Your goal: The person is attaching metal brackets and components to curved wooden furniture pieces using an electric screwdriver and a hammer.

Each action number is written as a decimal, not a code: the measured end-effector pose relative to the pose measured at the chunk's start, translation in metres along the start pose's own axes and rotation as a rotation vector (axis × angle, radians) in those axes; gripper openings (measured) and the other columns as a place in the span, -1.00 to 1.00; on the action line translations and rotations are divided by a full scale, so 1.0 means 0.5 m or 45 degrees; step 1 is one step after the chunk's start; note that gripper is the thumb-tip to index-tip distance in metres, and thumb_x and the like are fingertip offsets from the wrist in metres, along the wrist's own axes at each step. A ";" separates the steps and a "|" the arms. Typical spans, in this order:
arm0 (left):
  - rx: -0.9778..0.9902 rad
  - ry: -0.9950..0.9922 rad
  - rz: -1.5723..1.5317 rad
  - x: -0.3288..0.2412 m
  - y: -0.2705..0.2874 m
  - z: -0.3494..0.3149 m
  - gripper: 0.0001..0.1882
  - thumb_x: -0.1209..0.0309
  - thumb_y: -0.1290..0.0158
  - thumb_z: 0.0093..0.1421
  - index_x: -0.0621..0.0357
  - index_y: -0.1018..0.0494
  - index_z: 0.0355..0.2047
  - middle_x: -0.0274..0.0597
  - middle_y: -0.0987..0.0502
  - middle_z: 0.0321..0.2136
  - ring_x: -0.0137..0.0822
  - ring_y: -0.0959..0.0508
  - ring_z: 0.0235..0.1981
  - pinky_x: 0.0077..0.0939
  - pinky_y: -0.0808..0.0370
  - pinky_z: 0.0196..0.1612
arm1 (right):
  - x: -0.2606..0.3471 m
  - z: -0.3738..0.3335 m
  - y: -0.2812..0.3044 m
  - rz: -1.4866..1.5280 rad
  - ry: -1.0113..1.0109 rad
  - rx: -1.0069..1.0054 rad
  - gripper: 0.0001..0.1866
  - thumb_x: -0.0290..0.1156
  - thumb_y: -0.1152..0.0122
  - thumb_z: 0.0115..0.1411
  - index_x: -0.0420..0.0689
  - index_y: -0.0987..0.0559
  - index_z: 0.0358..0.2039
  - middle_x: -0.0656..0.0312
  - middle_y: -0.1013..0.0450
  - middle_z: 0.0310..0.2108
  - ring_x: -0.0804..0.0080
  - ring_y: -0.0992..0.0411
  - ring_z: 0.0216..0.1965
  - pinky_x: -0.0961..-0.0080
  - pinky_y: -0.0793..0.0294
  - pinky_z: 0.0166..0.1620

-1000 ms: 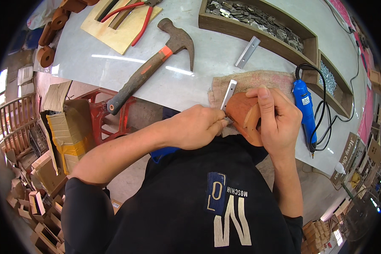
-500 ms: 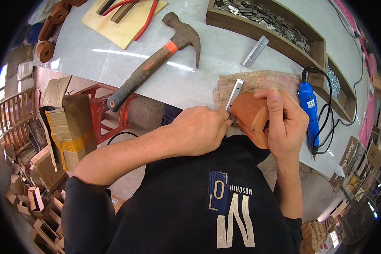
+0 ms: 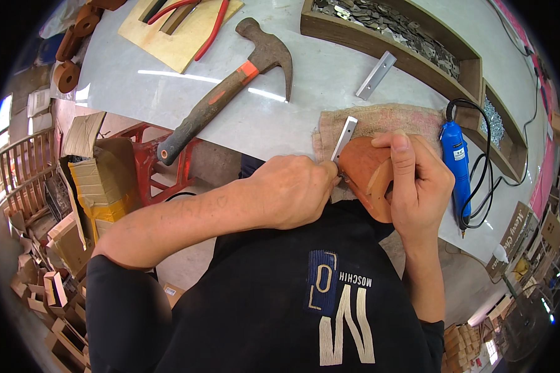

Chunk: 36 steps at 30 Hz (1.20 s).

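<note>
My right hand (image 3: pixel 417 180) is closed around a rounded, reddish-brown wooden piece (image 3: pixel 362 165), thumb on top, with an opening on its near side. Against the piece's left edge, my left hand (image 3: pixel 298 191) is closed in a pinch, a small dark bit of metal showing at its fingertips. What that hand grips is mostly hidden. Just beyond those fingertips a silver metal bar (image 3: pixel 346 135) with holes slants up over a tan cloth (image 3: pixel 392 118); whether the fingers touch it I cannot tell. A second silver bar (image 3: pixel 376 76) lies flat farther off.
Right of my right hand lies a blue electric screwdriver (image 3: pixel 455 158) with a black cable. Wooden trays (image 3: pixel 379 46) of small metal parts stand behind. A claw hammer (image 3: pixel 230 93) crosses the left table edge, near red-handled pliers (image 3: pixel 214 31) on a board. A cardboard box (image 3: pixel 109 180) stands left.
Both hands keep nearly the same place and grip. The wooden piece has tilted slightly, and my left forearm has shifted a little.
</note>
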<state>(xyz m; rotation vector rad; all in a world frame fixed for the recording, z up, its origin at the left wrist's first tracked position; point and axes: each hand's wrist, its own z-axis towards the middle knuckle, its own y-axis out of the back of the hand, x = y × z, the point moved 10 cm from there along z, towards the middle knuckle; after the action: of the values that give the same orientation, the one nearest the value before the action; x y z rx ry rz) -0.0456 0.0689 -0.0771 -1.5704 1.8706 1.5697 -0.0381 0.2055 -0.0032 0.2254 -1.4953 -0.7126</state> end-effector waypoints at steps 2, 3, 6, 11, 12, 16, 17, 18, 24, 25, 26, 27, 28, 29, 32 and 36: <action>0.094 -0.042 0.093 -0.007 -0.007 0.002 -0.78 0.39 0.00 0.31 0.36 -0.39 -0.35 0.24 -0.52 -0.64 0.24 -0.60 -0.52 0.05 -0.54 -0.40 | -0.001 -0.001 0.000 -0.010 -0.019 -0.006 -0.72 -0.34 -0.20 0.38 -0.26 -0.66 -0.40 0.14 -0.51 -0.55 0.42 -0.39 -0.61 0.49 -0.33 -0.49; 0.096 -0.042 0.093 -0.007 -0.004 0.005 -0.78 0.39 0.00 0.31 0.36 -0.39 -0.35 0.24 -0.52 -0.64 0.24 -0.60 -0.52 0.05 -0.54 -0.40 | -0.001 -0.001 0.001 -0.015 -0.023 -0.010 -0.72 -0.34 -0.20 0.38 -0.26 -0.66 -0.40 0.14 -0.51 -0.54 0.41 -0.41 -0.60 0.49 -0.34 -0.49; 0.160 -0.048 0.113 -0.012 -0.008 0.009 -0.81 0.42 0.00 0.28 0.37 -0.38 -0.34 0.23 -0.52 -0.63 0.23 -0.61 -0.51 0.03 -0.55 -0.39 | 0.001 -0.002 0.002 -0.024 -0.022 -0.024 -0.72 -0.34 -0.19 0.38 -0.26 -0.66 -0.41 0.13 -0.52 -0.53 0.37 -0.44 -0.58 0.48 -0.38 -0.47; 0.173 0.002 0.058 -0.005 -0.021 0.008 -0.81 0.43 0.02 0.28 0.38 -0.38 -0.33 0.26 -0.52 -0.63 0.26 -0.60 -0.50 0.05 -0.55 -0.36 | 0.009 -0.002 0.004 -0.041 0.032 -0.060 -0.73 -0.34 -0.18 0.39 -0.25 -0.66 -0.39 0.11 -0.54 -0.51 0.27 -0.48 -0.54 0.44 -0.42 -0.44; 0.172 0.003 0.060 -0.004 -0.021 0.010 -0.81 0.43 0.02 0.28 0.38 -0.38 -0.33 0.26 -0.52 -0.63 0.26 -0.60 -0.50 0.05 -0.55 -0.36 | 0.008 -0.003 0.004 -0.057 0.023 -0.052 -0.73 -0.35 -0.17 0.40 -0.25 -0.66 -0.38 0.10 -0.54 -0.50 0.25 -0.49 -0.53 0.43 -0.43 -0.42; 0.203 0.029 -0.117 0.010 -0.030 0.014 -0.78 0.41 0.05 0.34 0.40 -0.37 -0.32 0.32 -0.52 -0.58 0.32 -0.58 -0.43 0.09 -0.53 -0.29 | 0.007 -0.003 -0.002 -0.091 -0.021 -0.006 -0.72 -0.35 -0.15 0.40 -0.25 -0.66 -0.38 0.09 -0.55 -0.49 0.22 -0.51 -0.51 0.42 -0.45 -0.41; 0.217 0.031 -0.175 0.010 -0.034 0.014 -0.76 0.40 0.07 0.36 0.41 -0.37 -0.32 0.34 -0.53 -0.55 0.34 -0.58 -0.41 0.10 -0.52 -0.26 | 0.007 -0.004 -0.001 -0.092 -0.021 -0.007 -0.72 -0.35 -0.15 0.40 -0.25 -0.66 -0.38 0.09 -0.55 -0.49 0.22 -0.51 -0.51 0.42 -0.45 -0.41; 0.217 0.030 -0.174 0.011 -0.034 0.015 -0.76 0.40 0.07 0.36 0.41 -0.37 -0.32 0.34 -0.53 -0.55 0.34 -0.58 -0.41 0.10 -0.52 -0.26 | 0.010 -0.003 0.000 -0.091 0.002 -0.021 -0.72 -0.35 -0.15 0.40 -0.24 -0.66 -0.38 0.09 -0.54 -0.49 0.22 -0.51 -0.51 0.42 -0.44 -0.41; 0.210 -0.020 -0.290 0.015 -0.033 0.021 -0.73 0.36 0.07 0.39 0.39 -0.42 -0.32 0.32 -0.54 -0.52 0.34 -0.57 -0.39 0.10 -0.52 -0.23 | 0.009 0.001 0.002 -0.116 -0.020 0.005 -0.71 -0.34 -0.14 0.41 -0.24 -0.66 -0.40 0.09 -0.52 -0.52 0.23 -0.49 -0.54 0.41 -0.42 -0.44; 0.205 -0.027 -0.290 0.015 -0.031 0.020 -0.72 0.36 0.07 0.39 0.39 -0.42 -0.31 0.31 -0.53 -0.53 0.33 -0.57 -0.40 0.09 -0.52 -0.24 | 0.007 0.002 -0.001 -0.127 -0.033 0.029 -0.70 -0.33 -0.14 0.41 -0.24 -0.66 -0.40 0.09 -0.52 -0.52 0.24 -0.48 -0.55 0.41 -0.42 -0.44; 0.204 -0.038 -0.291 0.013 -0.030 0.019 -0.72 0.35 0.07 0.39 0.39 -0.43 -0.30 0.29 -0.53 -0.55 0.32 -0.57 -0.40 0.08 -0.52 -0.24 | 0.009 0.001 0.004 -0.131 -0.034 0.026 -0.70 -0.33 -0.14 0.41 -0.24 -0.66 -0.40 0.09 -0.52 -0.52 0.24 -0.48 -0.55 0.41 -0.42 -0.44; 0.205 -0.037 -0.289 0.001 -0.012 0.018 -0.72 0.35 0.07 0.39 0.39 -0.43 -0.30 0.29 -0.53 -0.55 0.32 -0.57 -0.40 0.08 -0.52 -0.24 | 0.009 0.001 0.001 -0.124 -0.048 0.062 -0.66 -0.31 -0.07 0.45 -0.26 -0.66 -0.37 0.11 -0.53 -0.50 0.34 -0.44 -0.52 0.46 -0.39 -0.40; 0.377 0.213 -0.544 0.016 -0.020 0.009 -0.72 0.35 0.07 0.39 0.37 -0.43 -0.31 0.27 -0.53 -0.56 0.29 -0.58 -0.42 0.05 -0.52 -0.27 | 0.007 0.000 -0.003 -0.116 -0.062 0.100 -0.61 -0.29 0.01 0.49 -0.28 -0.66 -0.34 0.14 -0.54 -0.47 0.44 -0.39 -0.49 0.52 -0.35 -0.37; 0.548 0.462 -0.797 0.028 -0.039 -0.010 -0.72 0.34 0.07 0.39 0.36 -0.43 -0.32 0.25 -0.53 -0.57 0.25 -0.58 -0.44 0.02 -0.53 -0.30 | 0.003 0.000 -0.003 -0.119 -0.063 0.097 -0.61 -0.29 0.01 0.49 -0.28 -0.66 -0.34 0.14 -0.54 -0.47 0.44 -0.39 -0.49 0.52 -0.35 -0.37; -0.082 0.022 -0.142 0.023 0.020 -0.007 -0.79 0.37 0.03 0.36 0.30 -0.43 -0.33 0.13 -0.53 -0.61 0.09 -0.61 -0.50 -0.11 -0.54 -0.37 | 0.009 0.000 -0.004 -0.088 0.006 0.088 -0.61 -0.29 0.01 0.49 -0.29 -0.66 -0.33 0.15 -0.53 -0.48 0.46 -0.37 -0.50 0.53 -0.34 -0.37; -0.207 -0.026 0.174 -0.006 0.012 -0.050 -0.86 0.39 -0.05 0.28 0.23 -0.44 -0.32 -0.02 -0.53 -0.63 -0.05 -0.61 -0.53 -0.22 -0.54 -0.41 | 0.000 -0.003 -0.003 -0.082 -0.058 0.049 -0.64 -0.30 -0.04 0.47 -0.28 -0.66 -0.35 0.13 -0.52 -0.51 0.42 -0.40 -0.52 0.51 -0.36 -0.39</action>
<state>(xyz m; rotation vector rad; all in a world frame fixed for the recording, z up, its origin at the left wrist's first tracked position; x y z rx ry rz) -0.0385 0.0494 -0.0618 -1.5115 1.9184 1.8311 -0.0372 0.2038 -0.0041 0.2894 -1.5520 -0.7446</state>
